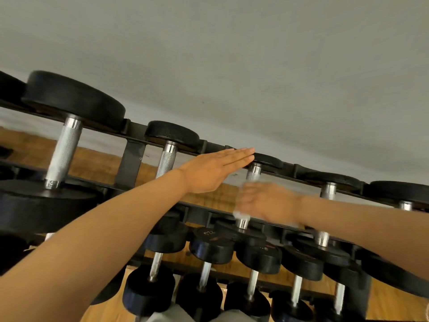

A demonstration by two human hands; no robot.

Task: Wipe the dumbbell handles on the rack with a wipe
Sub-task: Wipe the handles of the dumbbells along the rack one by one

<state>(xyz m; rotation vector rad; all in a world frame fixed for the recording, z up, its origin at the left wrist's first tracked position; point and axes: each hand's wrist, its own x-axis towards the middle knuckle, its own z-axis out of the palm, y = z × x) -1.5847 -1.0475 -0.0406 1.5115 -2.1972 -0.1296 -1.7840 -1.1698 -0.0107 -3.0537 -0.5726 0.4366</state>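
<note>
A black rack (pixel 130 159) holds rows of black dumbbells with knurled chrome handles. My right hand (pixel 267 203), blurred by motion, is curled around the handle of the third top-row dumbbell (pixel 267 160), with a pale wipe (pixel 239 213) showing at its edge. Chrome of that handle (pixel 253 170) shows above and below the fist. My left hand (pixel 216 169) is flat, fingers straight and together, its fingertips over the far head of the same dumbbell. Whether they touch it I cannot tell.
Bigger dumbbells (pixel 69 98) sit to the left on the top row, smaller ones (pixel 329 180) to the right. A lower row of dumbbells (pixel 211 247) lies under my arms. A grey wall (pixel 232 54) stands behind, wooden floor (pixel 390 303) below.
</note>
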